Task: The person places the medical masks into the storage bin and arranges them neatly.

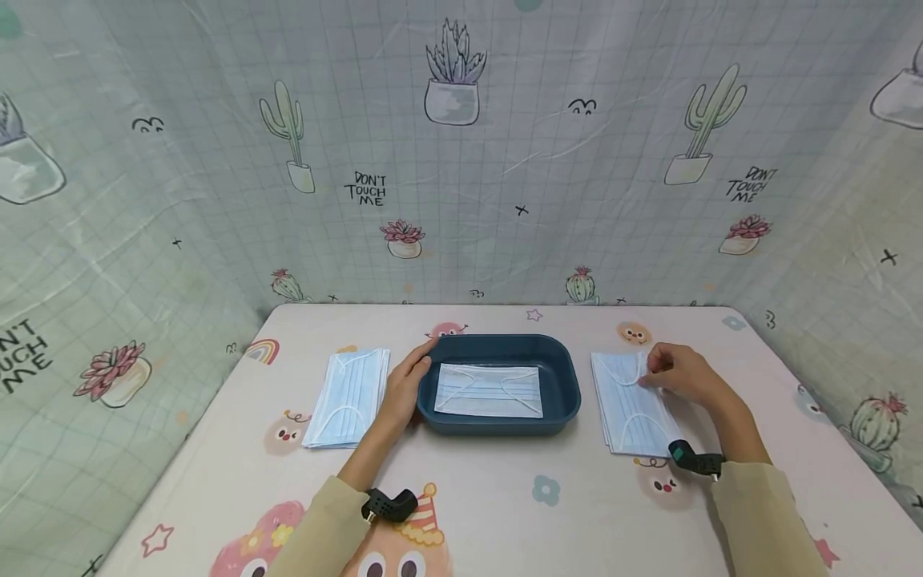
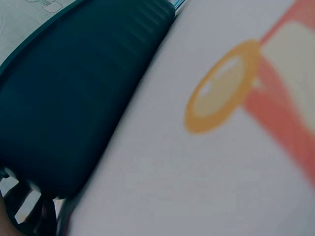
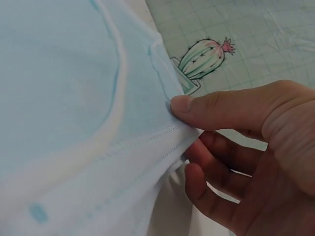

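A dark blue rectangular tub (image 1: 497, 427) stands mid-table with a light blue face mask (image 1: 489, 391) lying flat inside. My left hand (image 1: 404, 389) holds the tub's left end, thumb at the rim; in the left wrist view its fingers show at the lower left, beside the tub's dark wall (image 2: 74, 98). On the right lies a stack of face masks (image 1: 634, 421). My right hand (image 1: 681, 373) pinches the upper right edge of the top mask (image 3: 64, 93) between thumb and fingers. In the right wrist view, that edge is lifted and an ear loop (image 3: 115, 98) curves across it.
Another stack of face masks (image 1: 348, 401) lies left of the tub, near my left forearm. The table (image 1: 577, 521) has a cartoon-patterned cover. Behind it and at both sides hangs a cactus-print cloth (image 1: 534, 240). A black wrist device sits on each forearm.
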`<state>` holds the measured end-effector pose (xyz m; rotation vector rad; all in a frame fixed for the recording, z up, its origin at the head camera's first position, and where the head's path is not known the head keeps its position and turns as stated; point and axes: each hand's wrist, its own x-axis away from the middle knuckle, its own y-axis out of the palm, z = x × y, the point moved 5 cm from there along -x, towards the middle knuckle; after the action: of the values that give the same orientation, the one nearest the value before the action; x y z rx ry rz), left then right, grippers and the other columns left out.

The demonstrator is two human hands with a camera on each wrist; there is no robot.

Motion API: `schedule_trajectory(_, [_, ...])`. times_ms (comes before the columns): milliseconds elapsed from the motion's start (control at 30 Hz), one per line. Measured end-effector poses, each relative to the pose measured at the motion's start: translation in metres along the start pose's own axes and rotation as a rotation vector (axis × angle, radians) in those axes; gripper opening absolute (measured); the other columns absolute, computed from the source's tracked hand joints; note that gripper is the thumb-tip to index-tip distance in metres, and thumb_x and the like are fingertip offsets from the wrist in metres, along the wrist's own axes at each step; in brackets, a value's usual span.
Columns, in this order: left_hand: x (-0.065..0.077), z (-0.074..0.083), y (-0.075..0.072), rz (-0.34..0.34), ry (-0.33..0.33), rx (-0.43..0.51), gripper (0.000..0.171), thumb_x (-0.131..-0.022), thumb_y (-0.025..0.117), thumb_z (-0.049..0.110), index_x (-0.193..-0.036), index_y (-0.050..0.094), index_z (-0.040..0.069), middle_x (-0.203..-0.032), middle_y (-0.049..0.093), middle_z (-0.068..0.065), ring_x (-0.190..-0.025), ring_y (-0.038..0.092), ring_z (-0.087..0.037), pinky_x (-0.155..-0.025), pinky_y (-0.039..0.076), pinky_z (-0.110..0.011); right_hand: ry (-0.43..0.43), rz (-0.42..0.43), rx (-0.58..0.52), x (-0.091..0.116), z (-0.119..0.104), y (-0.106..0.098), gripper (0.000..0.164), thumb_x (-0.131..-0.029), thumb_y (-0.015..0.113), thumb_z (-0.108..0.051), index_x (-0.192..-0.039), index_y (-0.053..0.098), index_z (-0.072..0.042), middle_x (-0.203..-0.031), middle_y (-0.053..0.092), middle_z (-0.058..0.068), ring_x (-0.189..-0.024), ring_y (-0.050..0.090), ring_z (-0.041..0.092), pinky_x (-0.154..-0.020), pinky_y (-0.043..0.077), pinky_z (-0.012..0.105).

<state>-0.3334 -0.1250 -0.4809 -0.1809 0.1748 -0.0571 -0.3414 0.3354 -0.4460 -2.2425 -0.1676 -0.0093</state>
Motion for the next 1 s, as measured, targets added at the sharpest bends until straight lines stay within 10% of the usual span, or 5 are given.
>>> schedule_trajectory(367, [-0.001, 0.003, 0.001, -0.006, -0.046, 0.021, 0.044, -0.111, 0.043, 0.023, -0.154, 0.051, 0.018, -0.163, 0.046, -0.003, -0.157, 0.032, -0.026, -0.131, 0.02, -0.05, 0.033, -0.071, -0.108, 0.007, 0.0, -0.001, 0.05, -0.089, 0.075, -0.013, -0.135, 0.062, 0.003, -0.137, 0.056, 0.032, -0.111, 0.058, 0.036, -0.076, 0.057, 0.023])
schedule_trajectory(633, [0.001, 0.004, 0.0, 0.007, -0.005, -0.008, 0.042, -0.11, 0.045, 0.026, -0.15, 0.055, 0.025, -0.159, 0.05, 0.0, -0.155, 0.036, -0.025, -0.13, 0.023, -0.051, 0.016, -0.038, -0.102, 0.007, 0.003, -0.002, 0.031, -0.092, 0.074, -0.013, -0.118, 0.068, 0.003, -0.117, 0.066, 0.023, -0.101, 0.058, 0.028, -0.074, 0.053, 0.019])
schedule_trajectory(1000, [0.001, 0.002, 0.0, 0.008, -0.009, -0.01, 0.04, -0.11, 0.045, 0.029, -0.148, 0.057, 0.03, -0.158, 0.051, 0.002, -0.154, 0.037, -0.023, -0.13, 0.024, -0.05, 0.006, -0.027, -0.102, 0.006, 0.005, -0.004, 0.046, -0.092, 0.072, -0.01, -0.135, 0.063, 0.003, -0.139, 0.057, 0.033, -0.108, 0.059, 0.033, -0.075, 0.053, 0.017])
